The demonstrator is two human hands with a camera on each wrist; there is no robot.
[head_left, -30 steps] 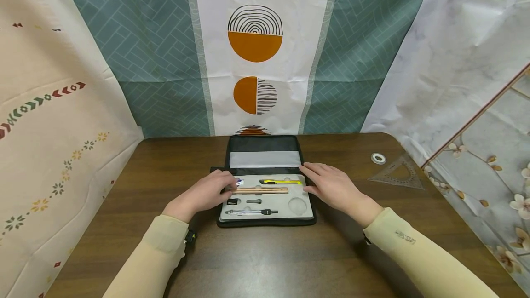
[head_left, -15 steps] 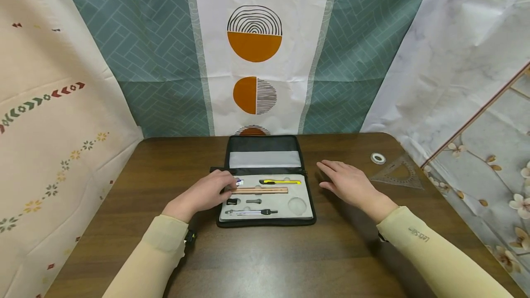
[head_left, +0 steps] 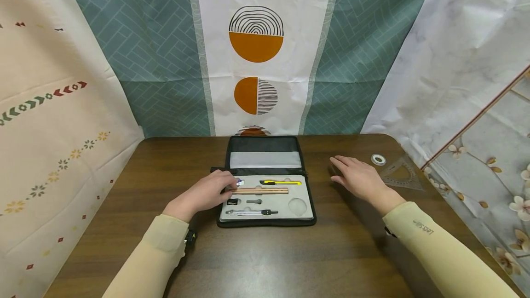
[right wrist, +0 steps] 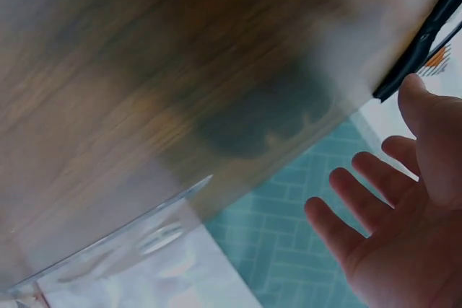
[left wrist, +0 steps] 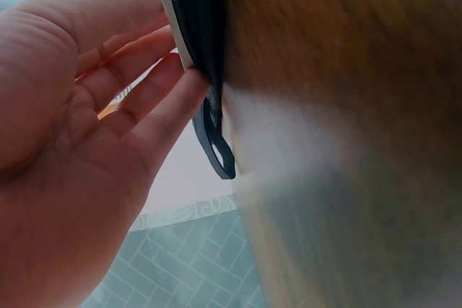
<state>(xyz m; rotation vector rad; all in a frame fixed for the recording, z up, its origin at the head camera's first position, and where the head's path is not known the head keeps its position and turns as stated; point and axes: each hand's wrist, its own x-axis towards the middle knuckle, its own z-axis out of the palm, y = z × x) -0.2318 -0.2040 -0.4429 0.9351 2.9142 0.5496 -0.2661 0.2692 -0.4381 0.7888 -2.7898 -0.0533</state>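
Head view forward-down, 2 wrist close-ups

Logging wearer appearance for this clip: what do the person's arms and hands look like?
Both arms wear long pale-yellow sleeves: the left sleeve and the right sleeve. Small dark lettering, too small to read surely, marks the right one. A dark device shows beneath the left cuff. The left hand and right hand are ungloved.

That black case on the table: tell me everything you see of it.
The black case lies open on the table, its lid folded back. It looks fabric-covered, with a zip edge and pull loop. A pale band crosses the lid; the pale tray holds items including a yellow cutter and a compass. The left hand touches its left side.
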